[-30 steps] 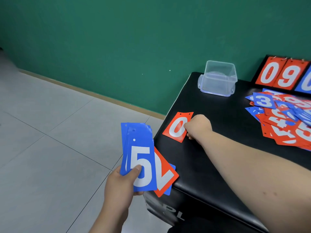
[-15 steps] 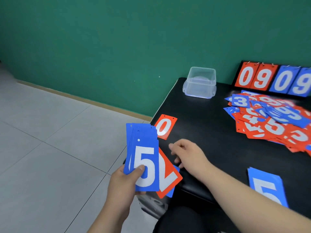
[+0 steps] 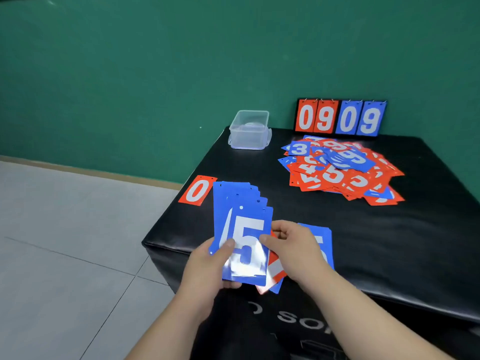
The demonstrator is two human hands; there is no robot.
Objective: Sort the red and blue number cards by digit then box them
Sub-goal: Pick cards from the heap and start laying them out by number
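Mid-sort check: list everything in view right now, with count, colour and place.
0 card: one, red, flat at the table's left edge.
5 card: one, blue, flat near the front edge, partly behind the right hand.
pile: many loose cards, red and blue, overlapping, far right of the table.
box: one, clear, far-left corner.
scoreboard: one, red 09 and blue 09, upright at the back.
table: one, black.
wall: green, behind.
floor: grey tiles, left.
held cards: fan, count unclear, mostly blue, some red behind, blue 5 in front.
left hand: grips the fan's lower left.
right hand: pinches the fan's right edge.
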